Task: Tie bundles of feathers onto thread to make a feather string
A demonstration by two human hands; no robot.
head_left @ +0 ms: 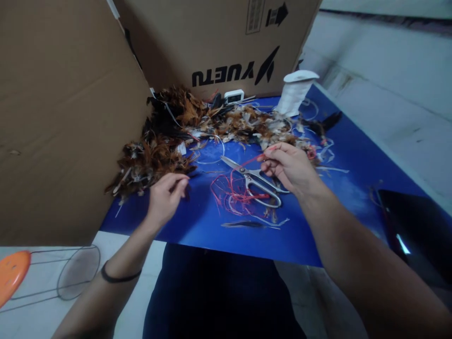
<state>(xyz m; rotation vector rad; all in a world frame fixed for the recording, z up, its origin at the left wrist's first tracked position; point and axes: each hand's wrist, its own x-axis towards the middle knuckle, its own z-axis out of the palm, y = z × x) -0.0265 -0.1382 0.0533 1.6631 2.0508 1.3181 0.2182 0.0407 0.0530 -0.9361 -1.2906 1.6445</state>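
My right hand (291,167) pinches one end of a red string (252,161) above the scissors. The metal scissors (243,170) lie on the blue table with their blades toward the upper left. A tangle of red strings (233,195) spreads beside and over their handles. My left hand (165,195) is at the near edge of a pile of brown feathers (148,165), thumb and fingers closed together. Whatever lies between those fingertips is too small and dark to make out. A slim dark feather (243,224) rests near the table's front edge.
Cardboard panels (226,37) stand behind and at the left. A white spool (294,94) and a small white device (233,96) stand at the back. More feathers (247,120) run across the table (300,240). A dark glossy tablet-like object (416,226) lies right; an orange stool (14,273) is lower left.
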